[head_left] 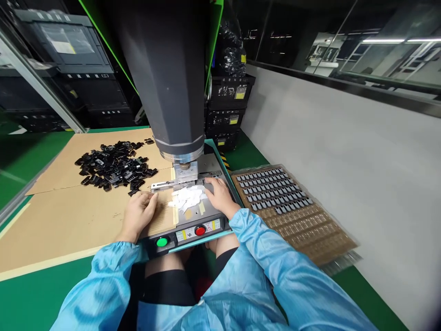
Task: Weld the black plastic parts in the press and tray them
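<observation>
Fingers of the left hand (139,212) lie loosely curled and flat on the cardboard sheet (69,216), at the left edge of the machine base plate (206,216); nothing gripped. Fingers of the right hand (220,195) are bent down onto the plate, touching the right edge of a small pile of white parts (188,196); whether they pinch one, cannot tell. Pile sits between both hands, just in front of the press head (179,151). Green button (161,242) and red button (200,230) on front panel. Heap of black parts (115,165) on cardboard, left rear. Tray of dark parts (275,188) on bench (34,294), right of machine.
</observation>
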Tool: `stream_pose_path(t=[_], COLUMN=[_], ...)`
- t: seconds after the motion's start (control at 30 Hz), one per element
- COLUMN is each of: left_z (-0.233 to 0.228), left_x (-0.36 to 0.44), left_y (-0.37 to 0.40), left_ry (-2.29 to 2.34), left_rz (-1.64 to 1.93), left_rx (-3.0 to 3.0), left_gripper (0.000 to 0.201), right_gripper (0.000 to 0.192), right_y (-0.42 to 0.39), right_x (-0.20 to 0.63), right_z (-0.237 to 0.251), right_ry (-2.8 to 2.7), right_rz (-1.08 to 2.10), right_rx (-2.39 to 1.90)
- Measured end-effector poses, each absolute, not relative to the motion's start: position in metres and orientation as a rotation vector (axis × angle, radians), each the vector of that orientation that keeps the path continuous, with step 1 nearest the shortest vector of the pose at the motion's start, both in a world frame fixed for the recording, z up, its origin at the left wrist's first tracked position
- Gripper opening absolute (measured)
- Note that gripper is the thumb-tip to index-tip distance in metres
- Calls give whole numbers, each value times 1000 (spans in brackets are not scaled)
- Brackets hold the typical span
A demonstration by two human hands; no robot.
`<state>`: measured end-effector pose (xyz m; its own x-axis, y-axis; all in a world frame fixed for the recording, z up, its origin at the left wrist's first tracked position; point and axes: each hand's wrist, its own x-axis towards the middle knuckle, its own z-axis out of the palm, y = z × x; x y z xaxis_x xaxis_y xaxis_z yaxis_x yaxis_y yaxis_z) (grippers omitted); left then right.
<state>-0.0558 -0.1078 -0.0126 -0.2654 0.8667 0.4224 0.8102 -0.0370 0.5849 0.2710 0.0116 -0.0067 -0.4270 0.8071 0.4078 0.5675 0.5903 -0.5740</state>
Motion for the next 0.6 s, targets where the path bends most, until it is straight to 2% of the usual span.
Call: stream_pose_path(t=[0.17, 0.3, 0.37, 0.6], left_z=[-5, -4, -4, -5], left_x=[-32, -14, -7, 6], left_y=[-63, -34, -23, 1], left_ry=[1971, 1893, 1814, 1681], left_rz=[1158, 1130, 1125, 1172], left_rx=[1986, 1762, 1676, 1643], left_gripper=[35, 63, 70, 63], right_gripper=[59, 68, 69, 64], right_y=[33, 46, 50, 55], right_x=[235, 214, 208, 201], right_z=[13, 19, 19, 15], right_ry=[-2203, -2255, -2259, -2284], right_rz=[513, 536, 551, 527], right_rx=[-1180, -1303, -1333, -1263])
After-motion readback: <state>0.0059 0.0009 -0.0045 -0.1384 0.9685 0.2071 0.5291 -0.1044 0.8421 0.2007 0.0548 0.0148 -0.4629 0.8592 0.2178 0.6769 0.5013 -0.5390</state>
